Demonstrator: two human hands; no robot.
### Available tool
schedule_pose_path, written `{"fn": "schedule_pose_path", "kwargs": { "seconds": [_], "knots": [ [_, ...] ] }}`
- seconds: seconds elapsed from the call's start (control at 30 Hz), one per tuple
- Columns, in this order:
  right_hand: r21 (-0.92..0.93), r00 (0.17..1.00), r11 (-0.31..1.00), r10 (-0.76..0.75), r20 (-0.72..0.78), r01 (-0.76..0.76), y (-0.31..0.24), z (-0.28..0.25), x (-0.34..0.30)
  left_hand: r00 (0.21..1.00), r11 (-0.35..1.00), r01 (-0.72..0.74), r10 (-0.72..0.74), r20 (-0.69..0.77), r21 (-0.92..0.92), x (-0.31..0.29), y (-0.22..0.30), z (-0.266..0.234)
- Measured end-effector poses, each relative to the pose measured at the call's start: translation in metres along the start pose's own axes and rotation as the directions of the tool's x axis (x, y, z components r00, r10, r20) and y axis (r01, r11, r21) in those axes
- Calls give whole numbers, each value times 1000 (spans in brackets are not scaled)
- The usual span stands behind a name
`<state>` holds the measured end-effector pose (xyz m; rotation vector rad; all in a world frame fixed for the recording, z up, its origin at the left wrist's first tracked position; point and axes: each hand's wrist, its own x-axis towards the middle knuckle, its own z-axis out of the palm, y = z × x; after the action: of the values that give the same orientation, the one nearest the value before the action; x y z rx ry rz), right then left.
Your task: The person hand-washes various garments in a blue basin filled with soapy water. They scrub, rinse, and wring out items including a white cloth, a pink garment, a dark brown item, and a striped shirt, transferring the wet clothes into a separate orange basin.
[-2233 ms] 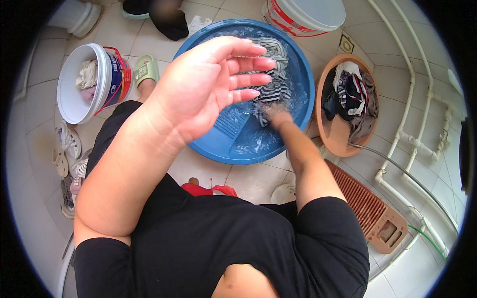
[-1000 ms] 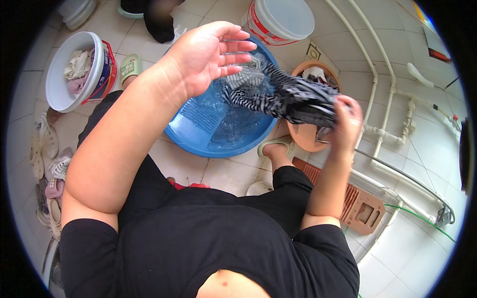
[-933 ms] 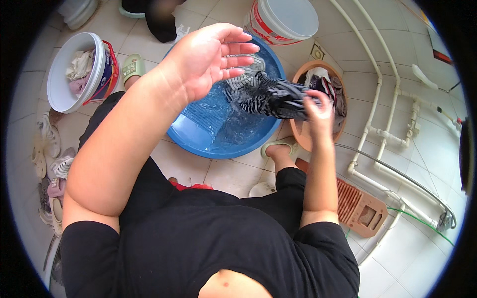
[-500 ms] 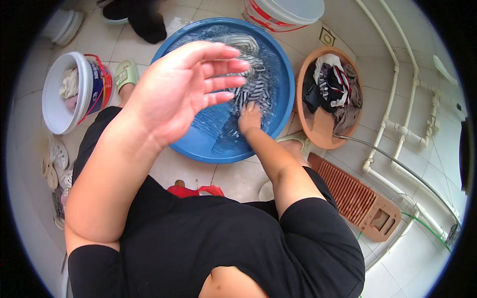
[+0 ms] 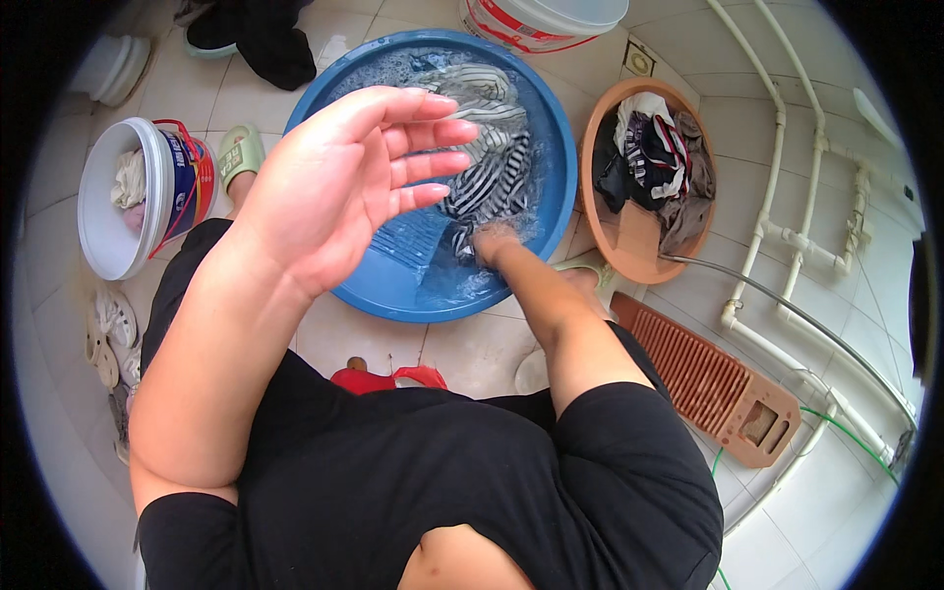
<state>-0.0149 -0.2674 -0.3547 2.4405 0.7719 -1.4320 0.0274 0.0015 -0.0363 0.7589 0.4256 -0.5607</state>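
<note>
My left hand (image 5: 344,187) is raised above the blue basin (image 5: 562,147), palm turned to the right, fingers apart and nothing in it. Down in the basin, my right hand (image 5: 497,244) is in the water at the near edge of a wet black-and-white striped garment (image 5: 501,182). Its fingers are bent into the cloth and partly hidden by water and fabric. The garment spreads from that hand toward the far side of the basin. Ridges of a moulded washboard (image 5: 401,241) show in the basin below my left hand.
An orange tub (image 5: 587,187) with dark and white clothes stands right of the basin, near a brown washboard (image 5: 688,369) and wall pipes (image 5: 765,197). A white bucket (image 5: 152,251) with cloth lies tipped at left. Another bucket (image 5: 551,29) stands behind the basin; red cloth (image 5: 418,376) lies in front.
My right hand has drawn slightly nearer to me in the basin, and the striped garment has shifted and spread out. My left hand stays raised and open.
</note>
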Motion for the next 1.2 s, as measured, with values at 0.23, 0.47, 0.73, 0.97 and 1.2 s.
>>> {"fn": "schedule_pose_path", "kwargs": {
  "seconds": [0.23, 0.47, 0.73, 0.97, 1.2],
  "knots": [
    [827, 827, 445, 273, -491, 343, 18, -83, -123, 994, 996, -85, 85, 66, -6, -1, 7, 4],
    [237, 151, 300, 283, -947, 924, 31, -189, -332, 989, 986, -144, 142, 27, 78, -19, 10, 4],
    [121, -135, 380, 582, -802, 917, -1, -209, -353, 986, 982, -169, 169, 15, 83, -21, 11, -2],
    [779, 584, 427, 515, -627, 460, 20, -134, -188, 992, 991, -126, 125, 14, 39, -17, 17, -1],
    [538, 723, 825, 477, -499, -174, -21, -4, -25, 993, 993, -121, 121, 16, -12, -8, 18, -9]
  ]
}}
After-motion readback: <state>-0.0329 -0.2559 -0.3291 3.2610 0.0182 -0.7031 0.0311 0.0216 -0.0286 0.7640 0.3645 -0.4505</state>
